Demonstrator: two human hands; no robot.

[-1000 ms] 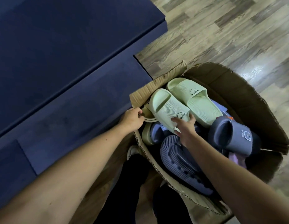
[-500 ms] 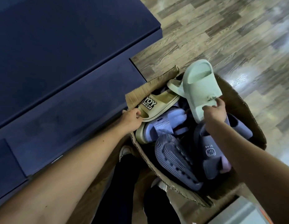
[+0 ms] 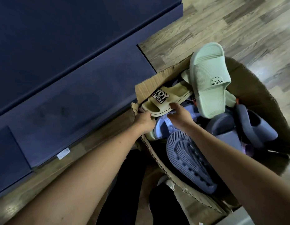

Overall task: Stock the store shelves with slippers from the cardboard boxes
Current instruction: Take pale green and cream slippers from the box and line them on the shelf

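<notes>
An open cardboard box (image 3: 149,88) on the floor holds several slippers. A pale green "WELCOME" slipper (image 3: 209,78) lies on top at the far side, free of both hands. A tan "TOY STORY" slipper (image 3: 165,101) lies by the box's left flap. My left hand (image 3: 145,121) grips the box's near-left rim right beside that slipper's toe. My right hand (image 3: 180,115) hovers at the tan slipper's near edge, fingers spread and holding nothing. Below it are a lilac slipper (image 3: 163,129) and a blue-grey slipper (image 3: 188,159) lying sole up.
Dark navy shelving (image 3: 59,46) fills the left side, with a small white label (image 3: 63,153) on its lower edge. Dark grey-blue slippers (image 3: 248,127) fill the box's right side. Wood-pattern floor (image 3: 238,21) lies beyond the box. My dark-trousered legs stand against the box's near wall.
My right hand lifted the pale green slipper, dropped it on the far side of the pile, and moved left to the tan slipper. My left hand stayed at the box's rim.
</notes>
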